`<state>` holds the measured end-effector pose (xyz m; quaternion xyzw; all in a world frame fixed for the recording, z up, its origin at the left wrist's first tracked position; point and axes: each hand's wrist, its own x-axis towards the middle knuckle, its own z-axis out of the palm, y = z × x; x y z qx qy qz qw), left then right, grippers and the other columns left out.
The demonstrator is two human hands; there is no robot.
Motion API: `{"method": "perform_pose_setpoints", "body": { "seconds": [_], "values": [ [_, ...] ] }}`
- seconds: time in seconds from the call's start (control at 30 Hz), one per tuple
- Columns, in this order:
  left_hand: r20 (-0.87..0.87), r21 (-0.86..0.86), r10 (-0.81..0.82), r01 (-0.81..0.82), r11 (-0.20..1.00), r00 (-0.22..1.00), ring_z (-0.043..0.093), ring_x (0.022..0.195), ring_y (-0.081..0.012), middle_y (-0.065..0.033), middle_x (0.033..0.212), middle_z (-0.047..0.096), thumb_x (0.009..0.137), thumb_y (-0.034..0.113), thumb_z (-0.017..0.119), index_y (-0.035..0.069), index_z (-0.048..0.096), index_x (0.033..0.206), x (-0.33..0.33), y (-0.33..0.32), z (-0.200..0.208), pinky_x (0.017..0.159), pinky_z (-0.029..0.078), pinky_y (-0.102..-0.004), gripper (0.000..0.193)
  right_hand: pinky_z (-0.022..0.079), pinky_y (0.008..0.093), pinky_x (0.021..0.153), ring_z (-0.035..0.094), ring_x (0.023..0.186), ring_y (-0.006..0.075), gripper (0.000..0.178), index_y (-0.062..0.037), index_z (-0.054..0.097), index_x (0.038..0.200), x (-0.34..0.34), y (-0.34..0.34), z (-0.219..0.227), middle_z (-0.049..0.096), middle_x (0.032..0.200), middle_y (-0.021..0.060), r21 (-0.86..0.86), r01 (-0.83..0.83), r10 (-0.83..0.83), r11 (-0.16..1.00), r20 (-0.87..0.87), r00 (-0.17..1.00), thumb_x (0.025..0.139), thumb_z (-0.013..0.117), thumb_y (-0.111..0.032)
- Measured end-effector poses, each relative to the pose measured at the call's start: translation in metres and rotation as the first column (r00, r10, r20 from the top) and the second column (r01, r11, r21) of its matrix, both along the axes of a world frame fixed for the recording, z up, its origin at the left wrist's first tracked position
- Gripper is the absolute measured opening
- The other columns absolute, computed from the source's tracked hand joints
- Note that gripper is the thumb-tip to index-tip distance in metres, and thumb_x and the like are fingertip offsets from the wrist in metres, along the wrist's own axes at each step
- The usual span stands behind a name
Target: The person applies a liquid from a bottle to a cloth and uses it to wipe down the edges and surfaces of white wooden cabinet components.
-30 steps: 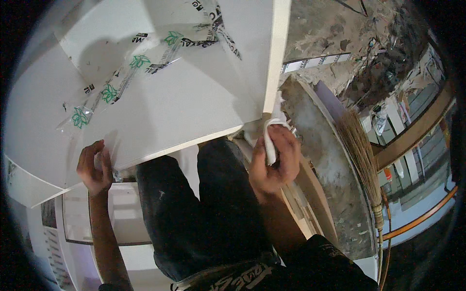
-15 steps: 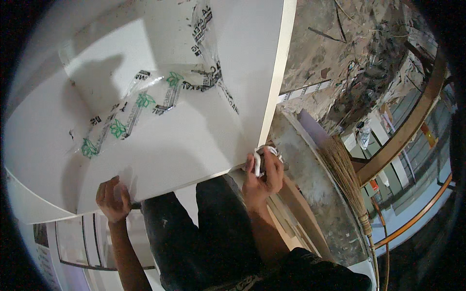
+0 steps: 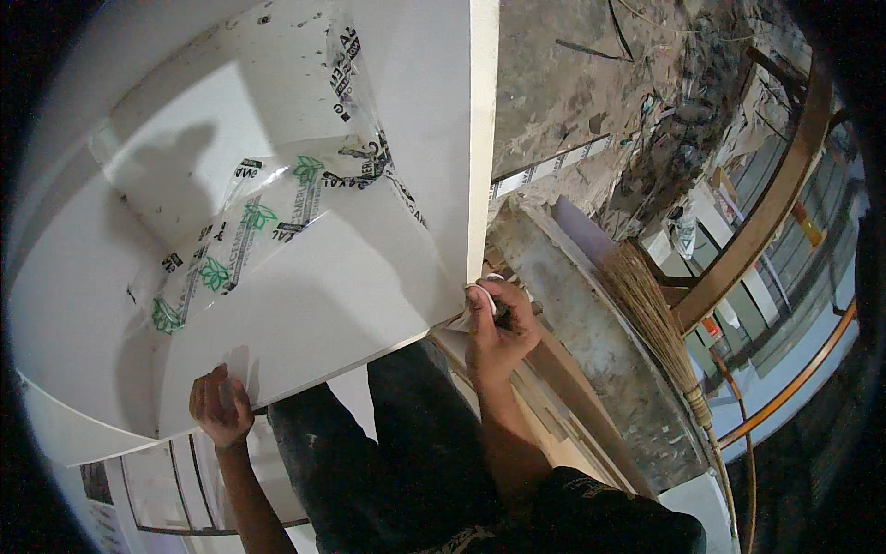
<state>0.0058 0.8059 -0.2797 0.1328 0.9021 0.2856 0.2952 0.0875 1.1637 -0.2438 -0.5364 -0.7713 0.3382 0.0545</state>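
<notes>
left hand (image 3: 220, 406): closed on near edge of white panel (image 3: 305, 305) | right hand (image 3: 498, 328): gripping panel's right corner | printed plastic film (image 3: 268, 217) lies on panel | broom (image 3: 660, 328) near right.

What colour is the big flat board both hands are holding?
White, on the large flat board, clearest in the head view.

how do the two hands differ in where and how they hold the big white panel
The left hand grips the large white flat panel at its near long edge, fingers curled over it. The right hand sits at the panel's near right corner, also pinching a small white piece. Both are bare and touch the panel's near side.
</notes>
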Motion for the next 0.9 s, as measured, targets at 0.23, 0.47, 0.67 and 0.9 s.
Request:
{"method": "perform_pose_setpoints", "body": {
  "seconds": [0.23,0.47,0.67,0.9],
  "values": [
    [-0.025,-0.025,-0.025,0.024,0.999,0.999,0.060,0.073,-0.0322,-0.0157,0.083,0.063,0.082,0.018,0.060,-0.002,0.062,0.093,-0.002,0.000,0.002,0.065,0.048,-0.0399,0.023,0.049,0.0299,0.074,0.064,0.078,0.0202,0.011,-0.0017,0.069,0.085,-0.009,0.025,0.009,0.068,0.083,0.0098,-0.122,-0.181,0.193,0.976,0.090,0.977,0.076,0.074,-0.002],
    [-0.033,-0.039,-0.037,0.036,0.999,0.999,0.061,0.075,-0.0320,-0.0165,0.086,0.064,0.083,0.019,0.059,-0.003,0.063,0.094,0.002,-0.003,0.000,0.065,0.049,-0.0392,0.025,0.051,0.0301,0.068,0.065,0.076,0.0226,0.012,-0.0050,0.070,0.085,-0.025,0.073,0.020,0.068,0.084,0.0105,-0.170,-0.517,0.537,0.839,0.097,0.838,0.075,0.075,-0.002],
    [0.080,-0.059,-0.057,0.062,0.996,0.995,0.061,0.078,-0.0316,-0.0167,0.089,0.065,0.081,0.017,0.060,-0.002,0.063,0.098,-0.015,0.011,0.004,0.069,0.049,-0.0398,0.026,0.050,0.0281,0.069,0.065,0.078,0.0189,0.013,-0.0030,0.069,0.088,-0.031,0.055,0.008,0.068,0.086,0.0117,-0.362,-0.261,0.271,0.895,-0.024,0.962,0.077,0.075,-0.005],
    [0.173,-0.050,-0.124,0.134,0.990,0.977,0.061,0.082,-0.0341,-0.0167,0.092,0.065,0.078,0.019,0.064,0.000,0.063,0.101,-0.035,0.028,0.012,0.073,0.049,-0.0402,0.030,0.049,0.0285,0.070,0.064,0.077,0.0174,0.017,-0.0010,0.068,0.090,-0.041,0.047,0.010,0.068,0.084,0.0122,-0.296,-0.194,0.207,0.935,0.012,0.978,0.077,0.076,-0.009]
  ]
}}
